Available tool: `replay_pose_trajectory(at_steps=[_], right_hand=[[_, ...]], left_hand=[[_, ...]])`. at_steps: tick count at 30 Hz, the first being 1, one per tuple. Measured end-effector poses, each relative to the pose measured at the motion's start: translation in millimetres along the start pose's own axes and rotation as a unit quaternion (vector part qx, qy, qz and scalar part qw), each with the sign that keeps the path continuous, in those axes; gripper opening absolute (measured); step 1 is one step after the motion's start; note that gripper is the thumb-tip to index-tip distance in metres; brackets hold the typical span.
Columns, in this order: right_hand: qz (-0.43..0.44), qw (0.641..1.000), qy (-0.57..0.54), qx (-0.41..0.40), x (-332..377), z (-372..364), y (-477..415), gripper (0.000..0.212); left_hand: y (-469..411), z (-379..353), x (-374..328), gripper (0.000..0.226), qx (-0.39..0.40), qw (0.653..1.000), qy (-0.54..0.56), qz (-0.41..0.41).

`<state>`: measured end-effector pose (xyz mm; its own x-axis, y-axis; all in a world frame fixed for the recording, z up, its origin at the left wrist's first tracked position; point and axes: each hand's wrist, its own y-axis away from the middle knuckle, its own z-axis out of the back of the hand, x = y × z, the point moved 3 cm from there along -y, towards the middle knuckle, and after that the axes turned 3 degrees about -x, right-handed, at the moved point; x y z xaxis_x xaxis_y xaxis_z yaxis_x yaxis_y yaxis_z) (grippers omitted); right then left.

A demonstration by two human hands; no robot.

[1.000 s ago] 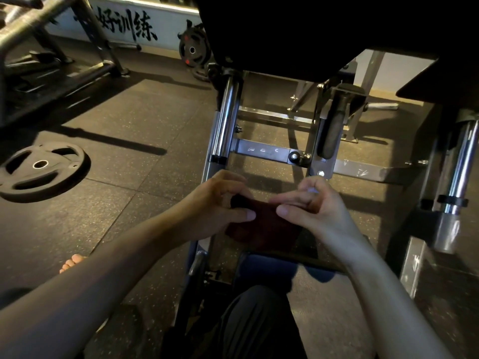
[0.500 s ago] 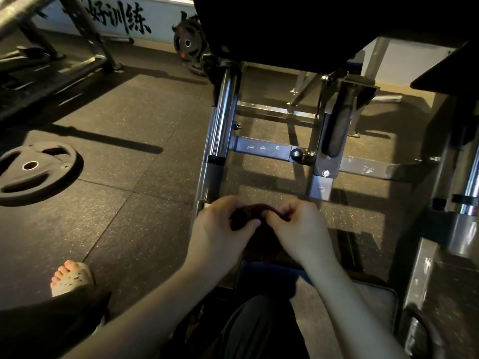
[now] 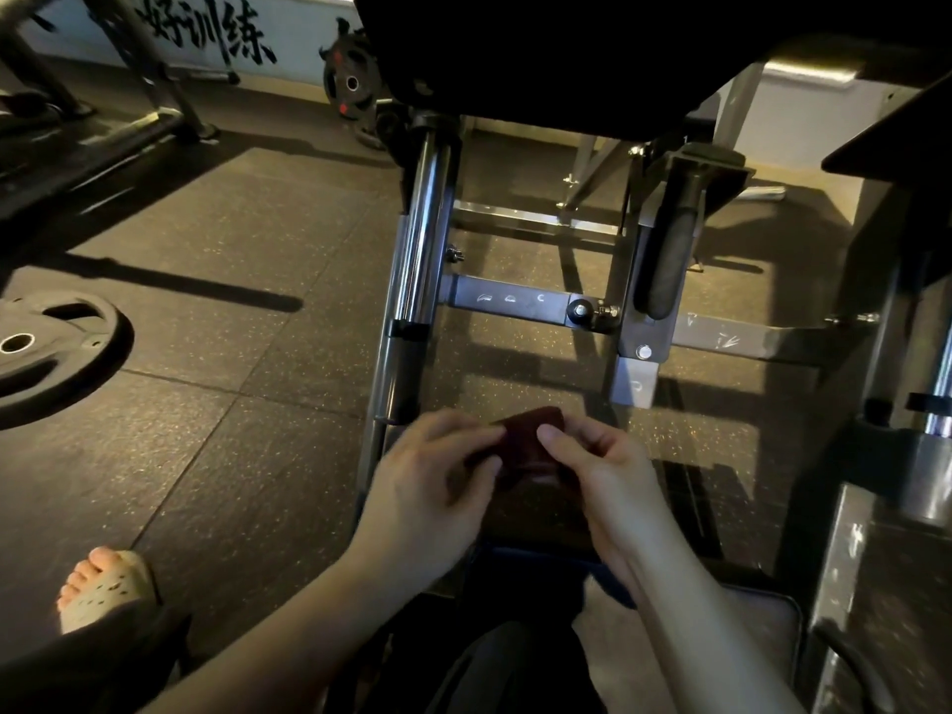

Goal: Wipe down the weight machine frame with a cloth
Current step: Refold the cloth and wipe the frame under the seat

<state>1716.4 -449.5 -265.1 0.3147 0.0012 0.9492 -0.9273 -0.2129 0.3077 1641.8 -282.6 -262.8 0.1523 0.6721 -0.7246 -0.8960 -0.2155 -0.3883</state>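
Note:
A small dark red cloth (image 3: 525,445) is bunched between both hands at the lower middle of the view. My left hand (image 3: 427,487) pinches its left side with thumb and fingers. My right hand (image 3: 592,466) grips its right side, fingers curled. Just beyond the hands stands the weight machine frame (image 3: 515,301), with a grey cross bar, a chrome guide rod (image 3: 422,224) on the left and a black rubber handle (image 3: 669,249) right of middle. The cloth hangs above the floor and touches no part of the frame.
A black weight plate (image 3: 46,347) lies on the rubber floor at left. More plates (image 3: 350,85) lean against the back wall. A black pad (image 3: 566,49) overhangs the frame. Another chrome post (image 3: 942,383) stands at right. My sandalled foot (image 3: 103,590) is at lower left.
Both hands have drawn closer together and a little nearer to me, folding the cloth into a smaller bundle. The view has tilted down, showing my foot.

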Motion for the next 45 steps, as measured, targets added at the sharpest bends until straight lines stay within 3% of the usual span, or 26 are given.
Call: replay_pose_trajectory(at_steps=[2, 5, 9, 12, 14, 16, 18, 21, 23, 27, 30, 34, 37, 40, 45], right_hand=[[-0.002, 1.0, -0.001, 0.015, 4.4, 1.2, -8.9, 0.025], [0.027, 1.0, 0.003, 0.006, 12.4, -3.4, -27.1, 0.024], [0.005, 0.992, -0.118, -0.041, 5.8, -15.7, -53.8, 0.048], [-0.005, 0.993, -0.11, -0.032, -0.8, -25.1, -75.5, 0.029], [-0.001, 0.995, -0.086, -0.046, -5.5, -24.0, -98.8, 0.024], [0.005, 0.995, -0.052, -0.088, -9.0, -20.6, -130.5, 0.025], [0.031, 0.992, 0.012, -0.125, -4.2, -21.5, -165.8, 0.024], [0.073, 0.983, 0.111, -0.127, 8.1, -34.4, -220.2, 0.036], [0.074, 0.971, 0.176, -0.141, 10.8, -38.0, -254.0, 0.035], [0.115, 0.896, 0.362, -0.23, 9.8, -26.9, -296.0, 0.029], [0.12, 0.853, 0.397, -0.317, 0.1, -17.7, -313.2, 0.029], [0.122, 0.864, 0.366, -0.323, -14.8, -41.3, -325.3, 0.026], [0.163, 0.873, 0.394, -0.239, -24.2, -90.4, -330.6, 0.028], [0.217, 0.85, 0.447, -0.175, -26.3, -104.9, -330.9, 0.029], [0.164, 0.834, 0.447, -0.279, -15.1, -32.9, -321.0, 0.032]], left_hand=[[-14.7, 3.3, 11.9, 0.038, 0.029, 0.994, 0.03, 0.105], [-36.3, -5.2, 23.8, 0.015, 0.171, 0.937, 0.168, 0.253], [-64.5, -13.2, 34.2, 0.012, 0.1, 0.919, 0.22, 0.311], [-85.8, -20.8, 43.0, 0.007, 0.093, 0.948, 0.133, 0.272], [-102.3, -14.5, 45.5, 0.008, 0.098, 0.984, -0.066, 0.13], [-121.2, -0.4, 49.3, 0.02, 0.019, 0.965, -0.242, -0.104], [-140.1, 6.2, 61.0, 0.045, -0.022, 0.923, -0.323, -0.208], [-166.7, 0.2, 82.1, 0.086, -0.024, 0.921, -0.366, -0.13], [-171.7, -7.1, 88.0, 0.1, -0.045, 0.931, -0.344, -0.111], [-169.1, -7.2, 93.4, 0.097, -0.13, 0.946, -0.271, -0.118], [-167.9, -6.9, 94.8, 0.098, -0.154, 0.948, -0.265, -0.081], [-168.8, -7.6, 97.9, 0.101, -0.147, 0.955, -0.253, -0.05], [-169.3, -8.7, 100.7, 0.104, -0.145, 0.954, -0.256, -0.053], [-170.4, -8.4, 99.3, 0.105, -0.137, 0.956, -0.254, -0.049], [-170.1, -7.6, 97.1, 0.107, -0.137, 0.956, -0.255, -0.048]])
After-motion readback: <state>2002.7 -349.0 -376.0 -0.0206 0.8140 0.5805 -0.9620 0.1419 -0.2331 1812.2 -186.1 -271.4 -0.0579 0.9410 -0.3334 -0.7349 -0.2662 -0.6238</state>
